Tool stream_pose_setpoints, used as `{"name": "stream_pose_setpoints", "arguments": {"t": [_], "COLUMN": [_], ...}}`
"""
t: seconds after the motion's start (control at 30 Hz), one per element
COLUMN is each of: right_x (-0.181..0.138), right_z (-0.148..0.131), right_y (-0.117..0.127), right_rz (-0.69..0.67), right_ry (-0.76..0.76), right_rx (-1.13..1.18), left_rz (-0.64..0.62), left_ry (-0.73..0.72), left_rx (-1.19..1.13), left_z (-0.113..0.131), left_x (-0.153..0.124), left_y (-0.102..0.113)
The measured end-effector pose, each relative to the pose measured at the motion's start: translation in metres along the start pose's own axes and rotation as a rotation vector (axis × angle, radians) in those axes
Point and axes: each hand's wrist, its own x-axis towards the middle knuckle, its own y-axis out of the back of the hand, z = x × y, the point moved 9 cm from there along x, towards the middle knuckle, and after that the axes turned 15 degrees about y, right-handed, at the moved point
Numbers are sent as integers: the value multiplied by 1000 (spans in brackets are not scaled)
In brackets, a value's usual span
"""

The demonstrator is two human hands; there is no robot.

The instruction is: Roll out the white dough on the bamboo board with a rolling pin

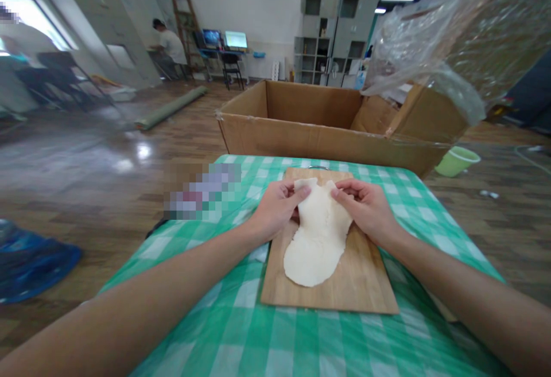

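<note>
A flat sheet of pale dough [318, 233] lies stretched along a wooden cutting board [365, 285] on a table with a green and white checked cloth [224, 331]. My left hand [278, 208] pinches the far left edge of the dough, thumb on top. My right hand [365, 205] pinches the far right edge. Both hands lift the far end of the dough a little off the board, while its near, rounded end rests flat on the wood.
An open cardboard box [331, 119] stands just beyond the table's far edge. Clear plastic film [456, 44] hangs at the upper right. A green bowl [457, 160] sits on the wooden floor to the right. A person [170, 47] sits at a desk far back.
</note>
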Motion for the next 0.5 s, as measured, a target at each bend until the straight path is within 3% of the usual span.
{"name": "stream_pose_setpoints", "arguments": {"t": [0.5], "right_x": [2], "right_z": [-7], "right_y": [-1], "right_rz": [-13], "right_ry": [46], "right_rx": [-61], "left_rz": [-11], "left_ry": [0], "left_rx": [218], "left_z": [5], "left_x": [-4], "left_y": [-7]}}
